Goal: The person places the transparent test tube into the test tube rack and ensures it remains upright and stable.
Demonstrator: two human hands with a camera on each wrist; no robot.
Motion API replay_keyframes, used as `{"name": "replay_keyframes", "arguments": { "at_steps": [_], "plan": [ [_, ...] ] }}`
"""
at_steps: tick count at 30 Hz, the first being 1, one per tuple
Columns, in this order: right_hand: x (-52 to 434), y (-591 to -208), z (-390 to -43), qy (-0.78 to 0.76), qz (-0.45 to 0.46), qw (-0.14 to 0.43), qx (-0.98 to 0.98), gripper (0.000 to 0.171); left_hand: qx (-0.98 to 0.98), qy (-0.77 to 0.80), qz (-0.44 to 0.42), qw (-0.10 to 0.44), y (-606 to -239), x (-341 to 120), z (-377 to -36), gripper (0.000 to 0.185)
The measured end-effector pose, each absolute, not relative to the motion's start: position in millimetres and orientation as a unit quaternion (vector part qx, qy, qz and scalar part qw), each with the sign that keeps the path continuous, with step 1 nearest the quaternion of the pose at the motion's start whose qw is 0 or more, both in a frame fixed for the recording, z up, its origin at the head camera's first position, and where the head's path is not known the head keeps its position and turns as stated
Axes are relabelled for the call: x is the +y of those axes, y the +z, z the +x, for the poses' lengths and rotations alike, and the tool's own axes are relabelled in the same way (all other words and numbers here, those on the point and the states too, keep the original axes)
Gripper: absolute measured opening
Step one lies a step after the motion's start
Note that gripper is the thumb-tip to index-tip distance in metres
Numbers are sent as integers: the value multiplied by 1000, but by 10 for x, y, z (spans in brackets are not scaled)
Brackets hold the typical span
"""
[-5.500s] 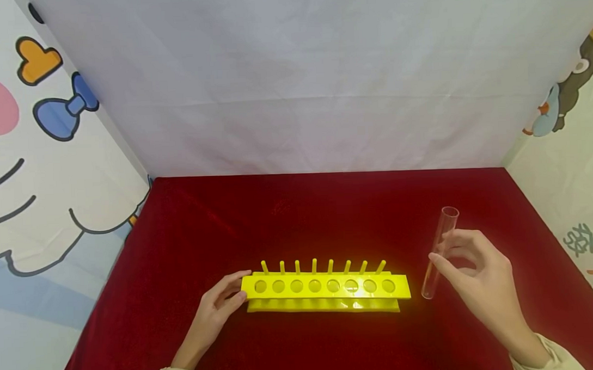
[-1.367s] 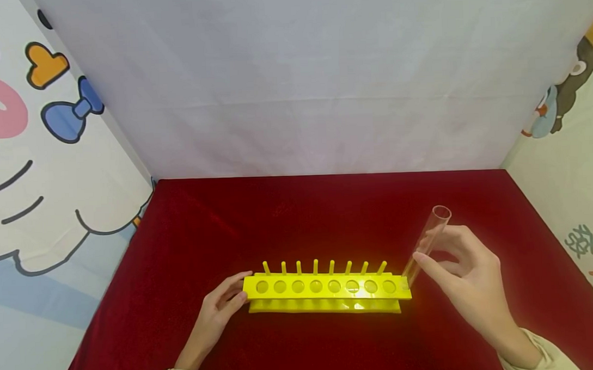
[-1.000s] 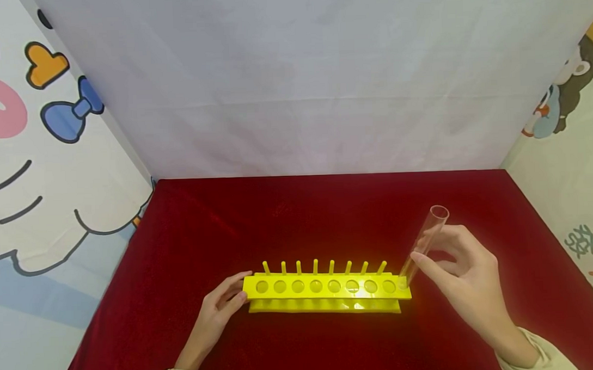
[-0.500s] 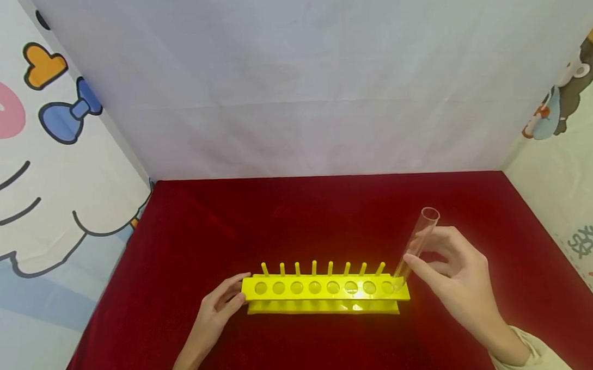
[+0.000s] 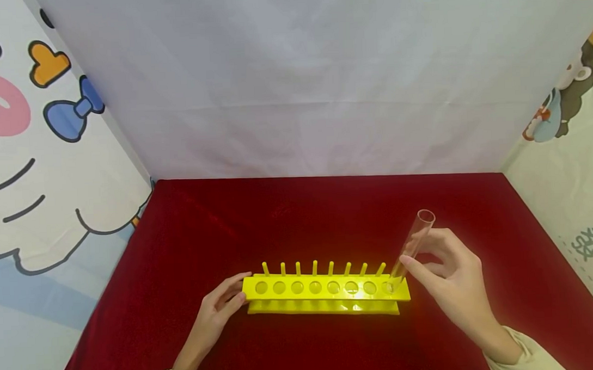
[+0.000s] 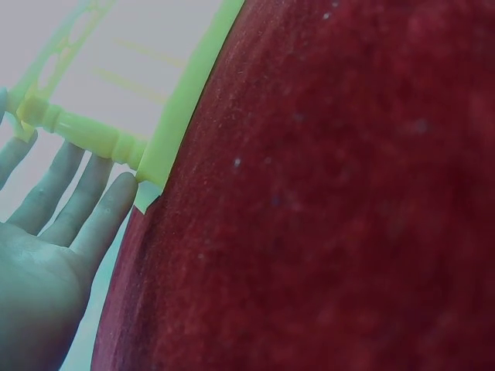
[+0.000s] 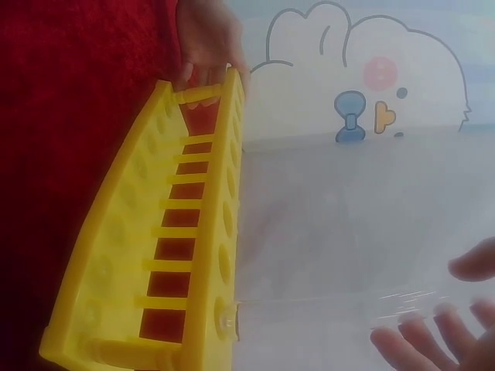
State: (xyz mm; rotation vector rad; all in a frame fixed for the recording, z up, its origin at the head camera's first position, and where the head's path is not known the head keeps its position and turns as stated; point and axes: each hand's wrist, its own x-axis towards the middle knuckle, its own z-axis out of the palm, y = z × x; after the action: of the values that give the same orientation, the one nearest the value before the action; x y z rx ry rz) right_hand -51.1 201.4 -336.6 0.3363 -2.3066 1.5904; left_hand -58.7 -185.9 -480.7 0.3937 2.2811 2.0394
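A yellow test-tube rack [image 5: 324, 288] with a row of holes and pegs lies across the red cloth [image 5: 303, 223]. My left hand [image 5: 230, 294] rests with straight fingers against the rack's left end; in the left wrist view those fingers [image 6: 85, 205] lie beside the rack [image 6: 93, 133]. My right hand [image 5: 416, 254] pinches a clear empty test tube [image 5: 412, 245], tilted up to the right, its lower end at the rightmost hole. In the right wrist view the tube [image 7: 340, 305] reaches the rack [image 7: 197, 232] at its near end, with my fingertips [image 7: 418, 340] at the lower right.
White sheets with cartoon prints wall the table at the back and on both sides [image 5: 25, 134]. Red cloth lies bare behind the rack and to the right of my right hand.
My right hand has carried the tube left and tilted it, so its lower end went from beside the rack to the rightmost hole. The left hand has stayed on the rack's end.
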Motion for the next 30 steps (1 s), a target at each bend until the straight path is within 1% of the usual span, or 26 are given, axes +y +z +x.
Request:
{"name": "replay_keyframes", "arguments": {
  "at_steps": [25, 30],
  "plan": [
    [2011, -3468, -528, 571, 112, 150, -799, 33, 737, 665, 119, 33, -4797, -1853, -589, 36],
    [2013, -3492, -526, 573, 109, 147, -799, 34, 738, 662, 130, 32, -4793, -1858, -581, 37]
  ]
}}
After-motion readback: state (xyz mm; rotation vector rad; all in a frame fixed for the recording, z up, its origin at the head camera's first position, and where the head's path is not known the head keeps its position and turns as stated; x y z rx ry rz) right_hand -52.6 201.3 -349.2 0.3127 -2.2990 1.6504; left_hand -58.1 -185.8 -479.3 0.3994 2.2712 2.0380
